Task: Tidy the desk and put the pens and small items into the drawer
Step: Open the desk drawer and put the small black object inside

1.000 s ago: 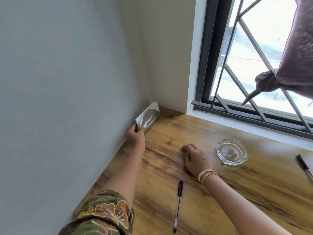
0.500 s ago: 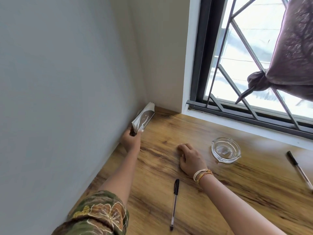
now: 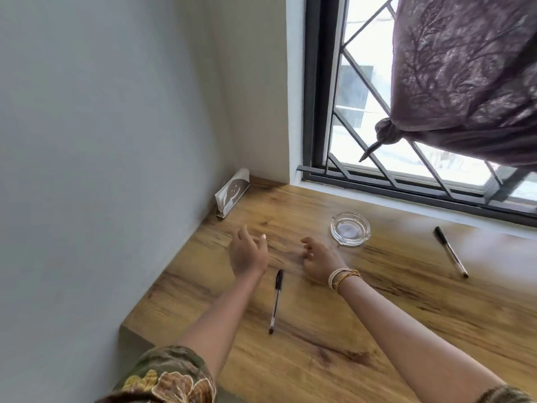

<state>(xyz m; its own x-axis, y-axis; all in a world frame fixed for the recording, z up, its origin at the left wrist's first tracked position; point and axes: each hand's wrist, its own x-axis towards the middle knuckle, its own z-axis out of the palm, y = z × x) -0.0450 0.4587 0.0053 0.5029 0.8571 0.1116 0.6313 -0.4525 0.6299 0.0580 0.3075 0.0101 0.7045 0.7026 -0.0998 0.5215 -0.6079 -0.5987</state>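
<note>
A black-capped pen [image 3: 275, 300] lies on the wooden desk [image 3: 363, 330] between my two forearms. A second pen [image 3: 450, 251] lies at the right, below the window. A small white packet with a brown face print [image 3: 232, 194] leans against the left wall in the far corner. My left hand [image 3: 248, 252] hovers over the desk in front of that packet, fingers apart and holding nothing. My right hand [image 3: 319, 257], with bracelets on the wrist, is just right of it, fingers loosely curled and empty. No drawer is in view.
A clear glass ashtray [image 3: 350, 228] sits beyond my right hand. The grey wall [image 3: 101, 170] bounds the desk on the left, and the desk's near-left corner [image 3: 123, 325] shows. A barred window [image 3: 377, 126] with a knotted purple curtain [image 3: 465, 82] is behind.
My left hand let go of the white packet, which now leans against the wall, and drew back toward me. My right hand lifted off the desk.
</note>
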